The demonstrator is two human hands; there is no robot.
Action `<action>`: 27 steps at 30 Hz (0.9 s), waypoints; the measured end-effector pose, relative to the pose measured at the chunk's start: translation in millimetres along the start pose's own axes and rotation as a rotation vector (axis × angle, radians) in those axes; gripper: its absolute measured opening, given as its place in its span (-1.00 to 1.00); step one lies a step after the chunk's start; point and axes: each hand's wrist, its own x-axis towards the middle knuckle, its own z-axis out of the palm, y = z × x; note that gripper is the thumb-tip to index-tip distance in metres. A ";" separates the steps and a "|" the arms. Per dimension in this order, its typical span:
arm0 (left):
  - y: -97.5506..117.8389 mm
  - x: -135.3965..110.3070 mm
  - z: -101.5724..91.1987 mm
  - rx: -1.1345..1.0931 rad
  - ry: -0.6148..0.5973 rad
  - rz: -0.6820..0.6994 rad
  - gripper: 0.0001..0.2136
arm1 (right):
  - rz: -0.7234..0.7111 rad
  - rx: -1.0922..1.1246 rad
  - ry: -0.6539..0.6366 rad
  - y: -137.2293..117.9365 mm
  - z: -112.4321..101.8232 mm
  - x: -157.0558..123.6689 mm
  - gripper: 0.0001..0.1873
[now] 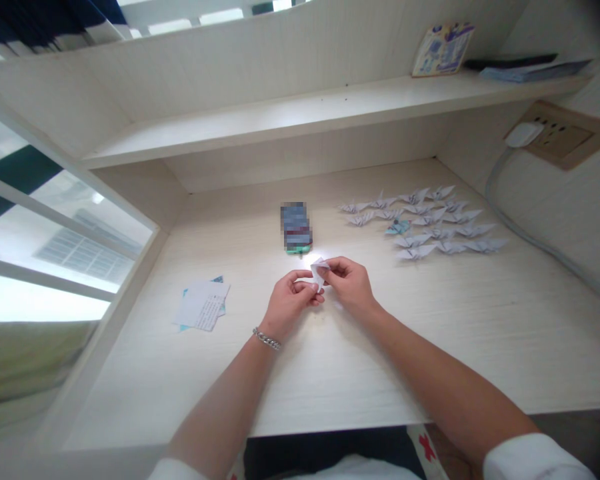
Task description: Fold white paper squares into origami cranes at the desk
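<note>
Between my two hands, just above the desk, is a small piece of folded white paper (319, 269). My left hand (294, 297), with a chain bracelet at the wrist, pinches its lower left part. From the other side, the thumb and fingers of my right hand (351, 283) grip its upper right edge. Several folded paper cranes (430, 219) stand in rows to the right, mostly white, with one blue crane (398, 227) among them. Off to the left lies a small stack of paper sheets (205, 305), the top one white with writing.
A phone-like object (296, 227), blurred out, lies beyond my hands. A shelf (260, 130) runs across the back, holding a small card box (443, 50). On the right wall, a plug (525, 135) sits in the socket, its cable (530, 247) trailing along the desk's right side.
</note>
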 end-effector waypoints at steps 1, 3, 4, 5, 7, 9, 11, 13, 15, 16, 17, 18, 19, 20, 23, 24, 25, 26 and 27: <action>-0.3 -0.3 -0.2 -0.002 -0.005 0.001 -0.64 | 0.000 -0.004 0.002 -0.2 0.1 -0.1 -0.70; -0.3 -1.2 -1.1 -0.006 -0.027 0.009 -0.63 | -0.003 -0.004 0.004 -1.2 0.1 -0.2 -0.71; 0.3 -1.7 -1.9 -0.005 -0.040 0.012 -0.63 | -0.004 0.000 0.003 -1.7 0.0 -0.1 -0.71; 1.3 -2.1 -3.0 0.000 -0.054 0.012 -0.62 | -0.001 0.006 -0.001 -2.3 -0.2 -0.1 -0.71; 4.2 -2.4 -5.8 0.023 -0.068 0.003 -0.62 | 0.026 0.023 -0.016 -2.9 -0.7 0.2 -0.70; 7.2 -1.8 -9.1 0.054 -0.041 0.004 -0.62 | 0.080 0.051 -0.045 -2.3 -1.3 0.6 -0.70; 9.1 -0.4 -12.0 0.073 0.022 0.039 -0.64 | 0.151 0.088 -0.095 -0.9 -1.8 0.7 -0.69; 9.1 0.9 -13.7 0.094 0.057 0.086 -0.66 | 0.218 0.118 -0.166 0.5 -2.0 0.5 -0.69; 8.1 1.8 -14.3 0.124 0.056 0.119 -0.70 | 0.263 0.133 -0.236 1.0 -2.1 -0.2 -0.70; 7.5 1.9 -14.4 0.138 0.051 0.125 -0.72 | 0.275 0.136 -0.262 0.7 -2.1 -0.7 -0.71; 7.1 1.9 -14.4 0.149 0.046 0.126 -0.73 | 0.283 0.139 -0.282 0.3 -2.2 -1.2 -0.72; 6.9 1.8 -14.4 0.155 0.041 0.121 -0.74 | 0.291 0.140 -0.296 -0.3 -2.2 -1.6 -0.72; 7.0 1.6 -14.4 0.157 0.037 0.111 -0.74 | 0.297 0.140 -0.305 -0.8 -2.3 -2.0 -0.73; 7.2 1.4 -14.5 0.153 0.035 0.099 -0.74 | 0.305 0.140 -0.309 -1.2 -2.4 -2.2 -0.73; 8.9 0.6 -14.9 0.106 0.031 0.068 -0.74 | 0.319 0.177 -0.311 -1.4 -2.9 -2.2 -0.72; 9.6 0.4 -15.0 0.082 0.027 0.060 -0.74 | 0.324 0.205 -0.315 -1.4 -3.3 -1.9 -0.71; 10.3 0.3 -15.2 0.057 0.023 0.051 -0.75 | 0.329 0.238 -0.323 -1.5 -3.8 -1.5 -0.70; 11.0 0.3 -15.4 0.032 0.022 0.043 -0.76 | 0.338 0.272 -0.336 -2.0 -4.5 -1.1 -0.69; 11.6 0.3 -15.5 0.009 0.025 0.036 -0.77 | 0.348 0.304 -0.350 -2.9 -5.3 -0.7 -0.68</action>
